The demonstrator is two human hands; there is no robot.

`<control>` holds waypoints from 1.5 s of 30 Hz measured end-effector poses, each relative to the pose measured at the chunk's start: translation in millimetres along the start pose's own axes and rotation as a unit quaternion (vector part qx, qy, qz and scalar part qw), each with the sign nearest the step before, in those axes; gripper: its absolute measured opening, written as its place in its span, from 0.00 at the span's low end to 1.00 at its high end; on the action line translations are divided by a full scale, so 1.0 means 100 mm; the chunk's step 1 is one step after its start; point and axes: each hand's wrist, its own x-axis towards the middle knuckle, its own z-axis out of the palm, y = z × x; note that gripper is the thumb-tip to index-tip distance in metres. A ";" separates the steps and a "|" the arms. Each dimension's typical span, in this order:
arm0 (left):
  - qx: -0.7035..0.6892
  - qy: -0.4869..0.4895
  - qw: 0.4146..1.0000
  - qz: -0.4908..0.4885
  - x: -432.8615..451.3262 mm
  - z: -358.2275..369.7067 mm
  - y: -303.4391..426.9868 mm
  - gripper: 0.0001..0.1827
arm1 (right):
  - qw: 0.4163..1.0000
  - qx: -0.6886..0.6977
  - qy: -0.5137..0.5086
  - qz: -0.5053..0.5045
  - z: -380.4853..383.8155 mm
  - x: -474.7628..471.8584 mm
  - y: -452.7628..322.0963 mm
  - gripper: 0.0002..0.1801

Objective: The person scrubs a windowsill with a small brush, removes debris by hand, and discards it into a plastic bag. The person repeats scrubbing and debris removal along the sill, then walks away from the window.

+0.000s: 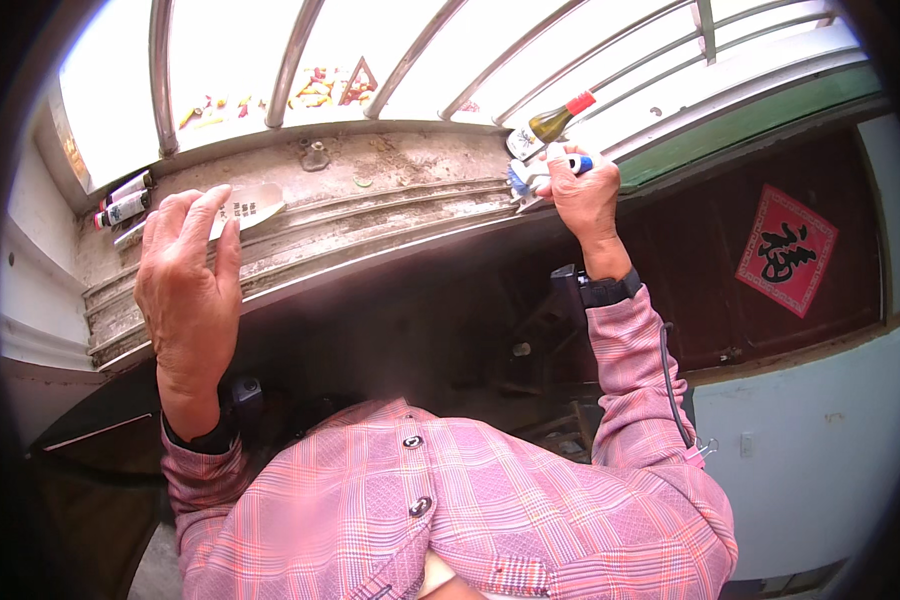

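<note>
My right hand [581, 187] grips a white and blue scrub brush [544, 174] with blue bristles, at the right part of a dirty window sill [412, 161]. Just behind the brush, a green glass bottle [546, 127] with a red cap leans at a slant. On the left, my left hand [187, 270] is raised over the sliding window track [360, 214], fingers bent and thumb apart. Beside its fingertips lies a pale, curved scoop-like piece [259, 204] bearing writing; whether the fingers touch it cannot be told.
Small bottles [124, 208] lie at the sill's left end. A small metal fitting [315, 156] sits near the back edge. Metal window bars [292, 64] stand beyond, with corn cobs [322, 88] outside. To the right is a dark door [690, 277] with a red paper sign.
</note>
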 end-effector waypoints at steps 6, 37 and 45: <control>-0.007 -0.008 1.000 -0.002 -0.01 -0.02 -0.02 0.13 | 0.999 -0.005 0.001 -0.035 0.12 0.03 -0.09 0.11; -0.034 -0.038 0.999 0.008 0.00 -0.01 -0.03 0.13 | 0.832 0.196 -0.507 -0.111 -0.09 0.34 -0.16 0.07; -0.010 -0.037 0.999 0.022 0.02 0.00 0.00 0.13 | 0.860 0.195 -0.449 -0.148 -0.18 0.35 -0.31 0.08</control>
